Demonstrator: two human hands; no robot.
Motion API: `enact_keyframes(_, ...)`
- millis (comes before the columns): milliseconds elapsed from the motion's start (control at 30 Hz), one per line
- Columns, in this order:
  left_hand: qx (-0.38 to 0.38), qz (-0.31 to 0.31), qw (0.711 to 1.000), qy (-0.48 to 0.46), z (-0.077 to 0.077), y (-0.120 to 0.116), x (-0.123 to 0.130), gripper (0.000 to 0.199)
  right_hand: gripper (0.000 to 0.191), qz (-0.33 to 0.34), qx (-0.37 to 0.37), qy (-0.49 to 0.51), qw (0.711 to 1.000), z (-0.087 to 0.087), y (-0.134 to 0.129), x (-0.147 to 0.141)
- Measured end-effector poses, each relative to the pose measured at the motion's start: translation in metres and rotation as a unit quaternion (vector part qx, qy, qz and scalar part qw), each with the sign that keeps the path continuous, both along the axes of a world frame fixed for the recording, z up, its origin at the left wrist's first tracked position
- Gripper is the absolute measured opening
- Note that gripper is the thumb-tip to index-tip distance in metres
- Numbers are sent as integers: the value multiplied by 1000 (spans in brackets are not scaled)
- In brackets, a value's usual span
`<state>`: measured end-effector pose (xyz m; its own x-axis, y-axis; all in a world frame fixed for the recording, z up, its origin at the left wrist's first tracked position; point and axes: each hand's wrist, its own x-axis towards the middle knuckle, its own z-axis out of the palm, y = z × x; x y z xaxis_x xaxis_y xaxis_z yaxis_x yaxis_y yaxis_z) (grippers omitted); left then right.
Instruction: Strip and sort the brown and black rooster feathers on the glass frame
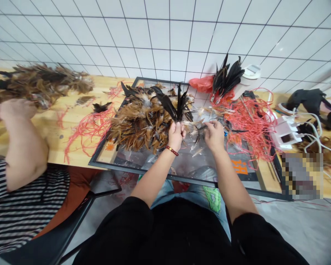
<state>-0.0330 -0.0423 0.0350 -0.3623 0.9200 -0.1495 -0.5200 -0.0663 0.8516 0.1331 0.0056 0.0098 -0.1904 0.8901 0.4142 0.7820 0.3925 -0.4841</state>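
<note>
My left hand [177,137], with a beaded bracelet at the wrist, pinches the lower ends of a small bunch of black feathers [179,106] that stands upright and fans out. To its right, my right hand [214,137] is over loose feathers, its fingers bent together near a dark feather [200,130]; whether it grips that feather is too small to tell. A large heap of brown feathers [143,125] lies beside my left hand on a black-framed glass panel [121,167].
Red string [251,125] is piled at the right, below a black feather bunch [227,79] and a white device [251,71]. White chargers [285,132] with cables lie farther right. A person's arm [24,143] and more brown feathers [46,82] are at the left.
</note>
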Motion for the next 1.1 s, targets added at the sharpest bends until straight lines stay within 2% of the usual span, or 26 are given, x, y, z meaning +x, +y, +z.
enact_keyframes(100, -1, -2, 1000, -17, 3, 0, 0, 31, 36, -18, -15, -121, 992, -3, -3, -1)
enact_keyframes(167, 3, -10, 1000, -16, 3, 0, 1, 30, 27, -32, -7, -145, 989, -4, -4, -2)
enact_keyframes(233, 4, -10, 1000, -1, 0, 0, 3, 29, 25, -42, 24, -136, 990, -2, -4, -2)
enact_keyframes(333, -5, -6, 997, 75, -7, 2, 2, 25, 27, -20, 85, -111, 990, 4, -6, -2)
enact_keyframes(400, -14, -10, 985, 172, -13, 1, 1, 20, 28, 18, 110, -111, 987, 7, -8, -2)
enact_keyframes(467, -10, -19, 955, 297, -17, -1, 1, 17, 29, 53, 117, -121, 984, 8, -10, -4)
enact_keyframes(600, 7, -63, 855, 515, -19, -9, 4, 10, 26, 44, 107, -137, 984, 8, -13, -6)
enact_keyframes(667, -4, -97, 819, 566, -17, -11, 6, 9, 23, 27, 100, -135, 985, 9, -14, -6)
enact_keyframes(733, -18, -116, 803, 584, -14, -12, 7, 13, 22, 28, 98, -130, 986, 11, -14, -6)
enact_keyframes(833, -23, -118, 805, 581, -12, -12, 8, 17, 22, 36, 112, -120, 986, 13, -15, -7)
enact_keyframes(933, -25, -122, 819, 560, -13, -11, 7, 8, 22, 23, 118, -109, 987, 12, -14, -8)
enact_keyframes(1033, -29, -64, 870, 488, -16, -6, 2, 11, 26, -9, 97, -93, 991, 11, -11, -4)
enact_keyframes(1100, -34, -6, 922, 386, -18, -2, -3, 11, 29, 32, 68, -98, 992, 10, -8, 0)
